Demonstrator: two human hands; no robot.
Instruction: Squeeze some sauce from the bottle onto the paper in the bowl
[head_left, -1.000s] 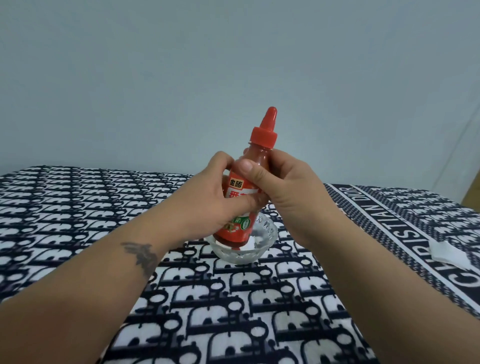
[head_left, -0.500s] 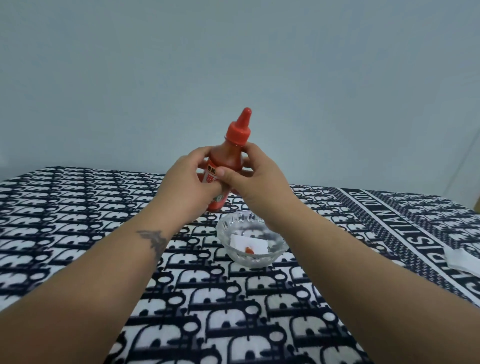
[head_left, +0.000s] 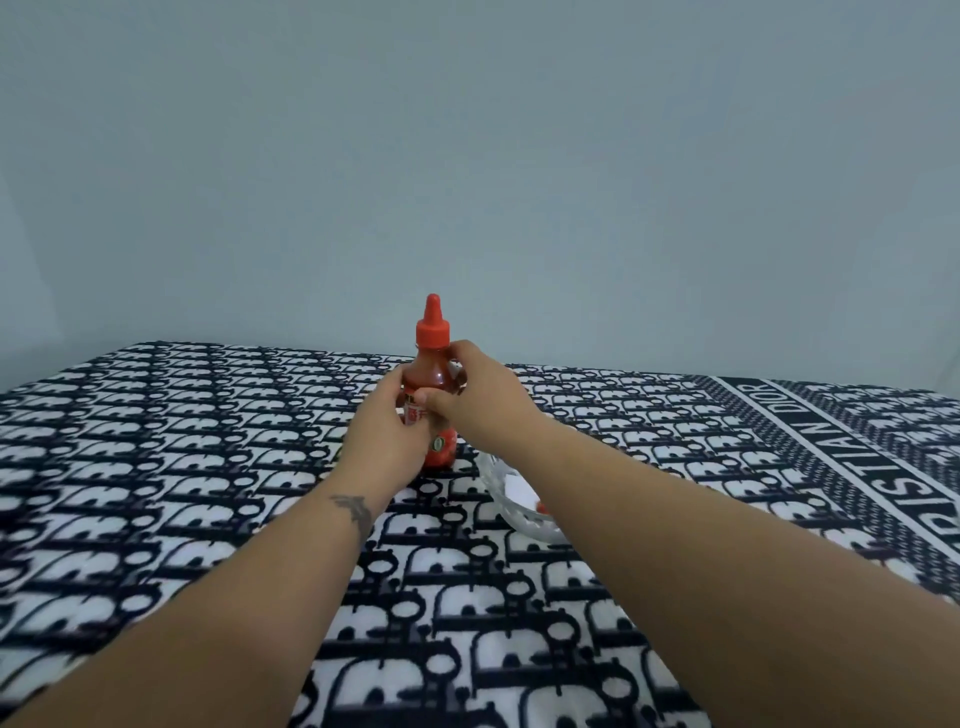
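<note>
Basically the squeeze looks done and you're on the put-down: the patterned blanket (head_left: 156, 467) carries everything, and the red sauce bottle (head_left: 432, 374) stands upright on it, cap on, nozzle at 12 o'clock, base apparently touching the cloth. The glass bowl (head_left: 501, 486) sits just beside the bottle at its 4 o'clock, mostly hidden under your right forearm. Inside it a white bit of paper (head_left: 517, 488) shows, and a small red spot (head_left: 542, 506) at the forearm edge, likely sauce on the paper, so I'd judge the task near finished.

Next move: let go without tipping the bottle, then draw both arms back toward 6 o'clock, lifting the right forearm clear of the bowl rim.

Your left hand (head_left: 387, 428) wraps the bottle's label from 9 o'clock, fingers curled tight on it. Your right hand (head_left: 480, 400) grips from 3 o'clock, thumb (head_left: 431, 399) across the front, fingers closed round the shoulder just under the cap. Neither hand is opening.
</note>
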